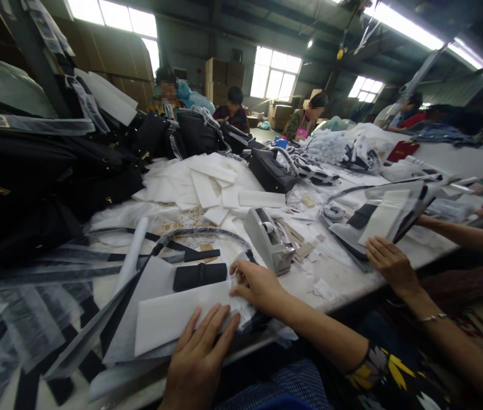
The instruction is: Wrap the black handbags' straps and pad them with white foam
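In front of me lies a black bag (201,277) with its pale grey lining or wrapping spread out flat. A white foam sheet (168,319) rests across its lower part. My left hand (203,353) lies on the sheet's front edge, fingers stretched out and apart. At the sheet's right end, my right hand (261,287) has thumb and fingers curled together in a pinch; what is between them is too small to make out. The wrapped bag handle (199,232) arches behind the bag. Just beyond my right hand stands a grey tape dispenser (269,242).
White foam sheets (207,182) are heaped farther back. Black bags (32,188) pile up on the left. To the right, a co-worker's hand (391,267) holds a foam sheet against another bag (361,219). Cardboard scraps (297,239) lie beyond the dispenser; several people work behind.
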{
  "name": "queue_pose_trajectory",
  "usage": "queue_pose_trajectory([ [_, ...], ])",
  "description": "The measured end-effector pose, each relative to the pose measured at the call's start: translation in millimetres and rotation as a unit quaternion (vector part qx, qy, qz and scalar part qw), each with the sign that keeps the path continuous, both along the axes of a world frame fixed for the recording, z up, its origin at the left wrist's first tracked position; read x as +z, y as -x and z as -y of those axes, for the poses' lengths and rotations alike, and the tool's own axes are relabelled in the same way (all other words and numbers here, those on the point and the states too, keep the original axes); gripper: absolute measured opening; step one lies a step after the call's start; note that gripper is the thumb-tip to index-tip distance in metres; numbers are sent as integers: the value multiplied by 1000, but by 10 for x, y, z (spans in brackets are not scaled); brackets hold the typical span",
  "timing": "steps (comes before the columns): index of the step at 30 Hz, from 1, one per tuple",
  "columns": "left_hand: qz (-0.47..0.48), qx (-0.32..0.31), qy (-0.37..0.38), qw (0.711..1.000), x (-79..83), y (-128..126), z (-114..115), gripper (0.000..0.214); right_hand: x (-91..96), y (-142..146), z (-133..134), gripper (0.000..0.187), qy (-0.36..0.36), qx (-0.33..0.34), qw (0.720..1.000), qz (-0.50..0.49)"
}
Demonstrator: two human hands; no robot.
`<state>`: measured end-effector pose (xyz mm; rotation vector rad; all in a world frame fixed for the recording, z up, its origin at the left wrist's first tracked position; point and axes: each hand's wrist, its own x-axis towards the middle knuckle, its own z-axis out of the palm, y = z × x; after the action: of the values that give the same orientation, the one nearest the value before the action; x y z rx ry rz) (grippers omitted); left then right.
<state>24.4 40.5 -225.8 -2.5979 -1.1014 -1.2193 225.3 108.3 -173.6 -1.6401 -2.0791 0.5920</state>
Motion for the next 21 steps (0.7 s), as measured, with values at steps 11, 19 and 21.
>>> queue_pose_trajectory([
  [11, -178, -1, -67, 982, -38, 89, -86, 62, 369, -528, -46, 8, -151, -100, 979, -90],
  [19, -172, -4, -91, 981, -88, 91, -120, 61, 496, -1297, -599, 30, 180, -215, 913, -295],
  [21, -169, -8, -99, 981, -92, 98, -131, 60, 478, -1308, -722, 30, 229, -186, 895, -335],
])
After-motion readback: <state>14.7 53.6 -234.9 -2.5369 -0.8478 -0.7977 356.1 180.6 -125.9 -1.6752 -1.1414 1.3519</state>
